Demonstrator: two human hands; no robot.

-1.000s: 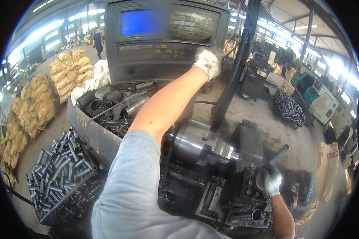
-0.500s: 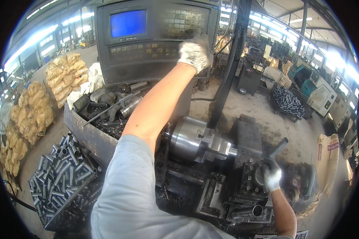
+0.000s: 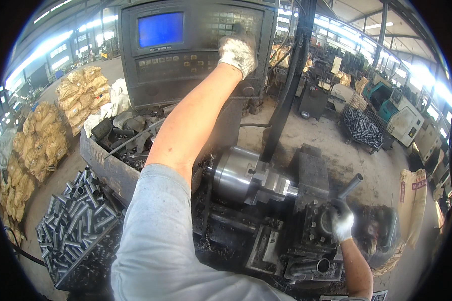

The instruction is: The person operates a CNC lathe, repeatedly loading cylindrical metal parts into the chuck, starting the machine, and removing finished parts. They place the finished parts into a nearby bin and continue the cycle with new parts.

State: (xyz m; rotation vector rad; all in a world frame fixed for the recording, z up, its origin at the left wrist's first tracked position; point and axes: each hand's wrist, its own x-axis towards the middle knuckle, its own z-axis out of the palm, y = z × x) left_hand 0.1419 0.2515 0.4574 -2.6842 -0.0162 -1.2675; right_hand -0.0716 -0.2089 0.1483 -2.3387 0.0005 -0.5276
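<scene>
My left hand (image 3: 238, 52), in a white knit glove with dark fingers, is raised in front of the keypad (image 3: 225, 24) on the dark control panel (image 3: 158, 80). Its fingers are smeared, so contact with the keys cannot be made out. Low on the right, my gloved right hand (image 3: 341, 220) is closed around the lower end of a grey metal tube (image 3: 351, 185), which slants up beside the lathe's tool post (image 3: 316, 218). The shiny chuck (image 3: 234, 174) sits left of the tool post, with a short bright piece (image 3: 291, 190) at its jaws.
A blue screen (image 3: 160, 30) glows on the panel. Cut tubes (image 3: 78, 215) fill a tray at lower left, near a metal bin (image 3: 110, 163) of scrap and rods. Another tube (image 3: 311, 267) lies on the carriage. A dark post (image 3: 291, 75) rises behind the chuck; sacks (image 3: 40, 135) are stacked left.
My left hand has shifted slightly left and up across the keypad, its forearm moving left too. My right hand and the tube stay where they were.
</scene>
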